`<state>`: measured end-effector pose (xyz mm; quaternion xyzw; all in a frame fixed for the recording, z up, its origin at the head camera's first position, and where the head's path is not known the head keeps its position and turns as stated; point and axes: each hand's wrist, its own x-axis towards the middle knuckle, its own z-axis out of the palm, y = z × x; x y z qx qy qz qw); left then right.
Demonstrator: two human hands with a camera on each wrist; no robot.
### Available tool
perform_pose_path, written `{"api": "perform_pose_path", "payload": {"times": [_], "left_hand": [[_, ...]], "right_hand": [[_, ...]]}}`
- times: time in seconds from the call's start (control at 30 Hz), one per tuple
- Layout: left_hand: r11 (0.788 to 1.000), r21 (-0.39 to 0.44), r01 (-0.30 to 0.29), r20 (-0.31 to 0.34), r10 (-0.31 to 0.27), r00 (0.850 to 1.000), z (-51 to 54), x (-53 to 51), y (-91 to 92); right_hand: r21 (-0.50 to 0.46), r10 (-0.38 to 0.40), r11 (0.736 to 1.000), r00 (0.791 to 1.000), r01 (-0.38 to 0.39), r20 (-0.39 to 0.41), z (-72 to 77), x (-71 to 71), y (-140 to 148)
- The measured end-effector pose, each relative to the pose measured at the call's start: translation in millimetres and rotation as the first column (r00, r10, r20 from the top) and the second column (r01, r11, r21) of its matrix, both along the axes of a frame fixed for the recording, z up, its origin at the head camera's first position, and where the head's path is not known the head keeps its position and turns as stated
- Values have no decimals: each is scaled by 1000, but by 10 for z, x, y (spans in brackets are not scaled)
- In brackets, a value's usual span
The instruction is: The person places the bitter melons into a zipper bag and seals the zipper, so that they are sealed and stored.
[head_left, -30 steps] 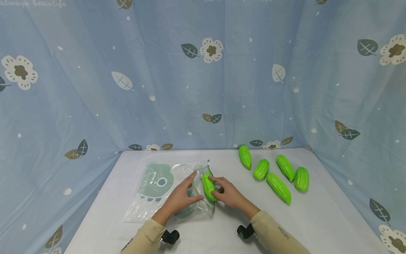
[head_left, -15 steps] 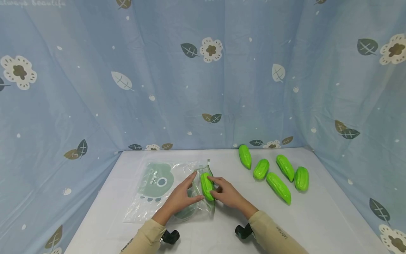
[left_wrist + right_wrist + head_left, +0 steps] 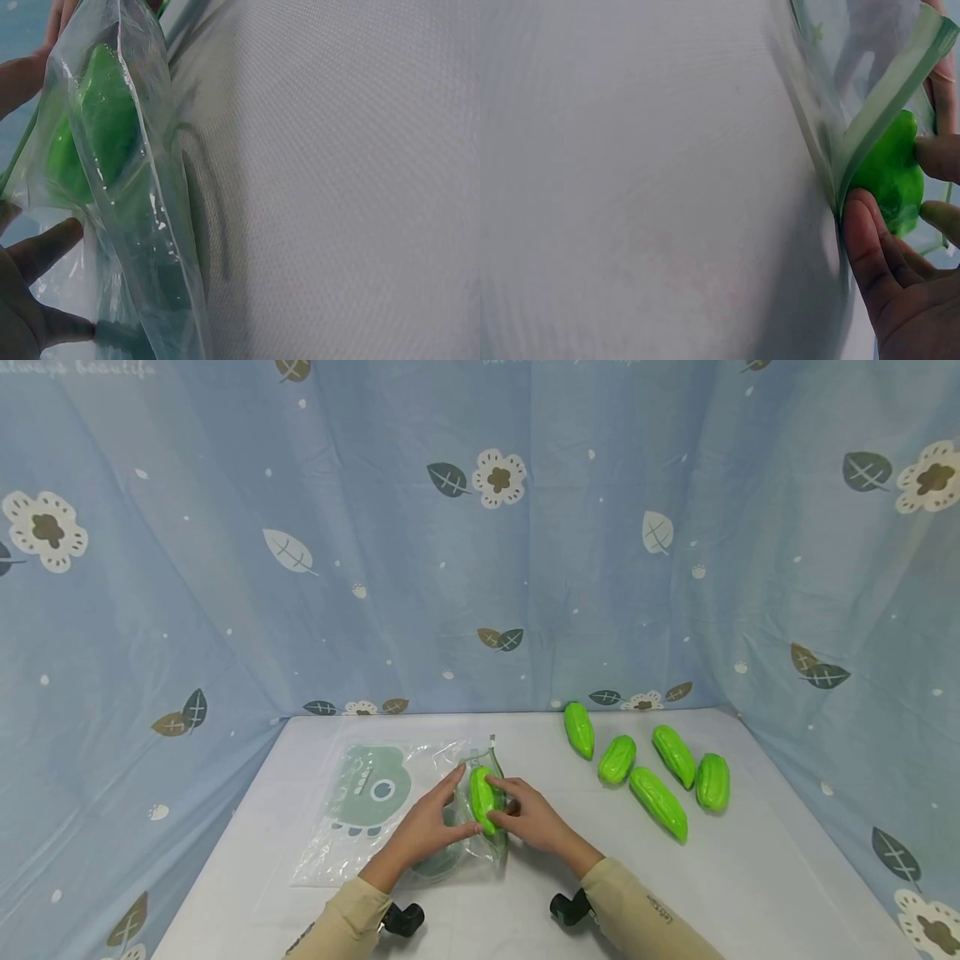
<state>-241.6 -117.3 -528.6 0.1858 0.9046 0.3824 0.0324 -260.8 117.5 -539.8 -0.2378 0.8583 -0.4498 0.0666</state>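
Behind the bag (image 3: 375,802), a curtain (image 3: 600,568) reads "always beautifu", while in the bag's mouth the right grip (image 3: 534,817) pinches a green vegetable (image 3: 480,797), the left grip (image 3: 426,828) spread wide.

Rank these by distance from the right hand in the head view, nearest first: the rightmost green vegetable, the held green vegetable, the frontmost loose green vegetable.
1. Held green vegetable: in the right hand.
2. Frontmost loose green vegetable: right of that hand.
3. Rightmost green vegetable: farther right.
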Motion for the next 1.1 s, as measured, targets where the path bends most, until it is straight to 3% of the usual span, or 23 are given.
{"api": "perform_pose_path", "payload": {"times": [0.4, 1.1], "left_hand": [[1000, -3, 4, -3, -4, 1000, -12, -5, -4], [1000, -12, -7, 6, 8, 1000, -2, -2, 10]], "right_hand": [[-33, -6, 999, 999, 7, 33, -21, 0, -56], [-34, -14, 999, 1000, 14, 7, 8, 46, 36]]}}
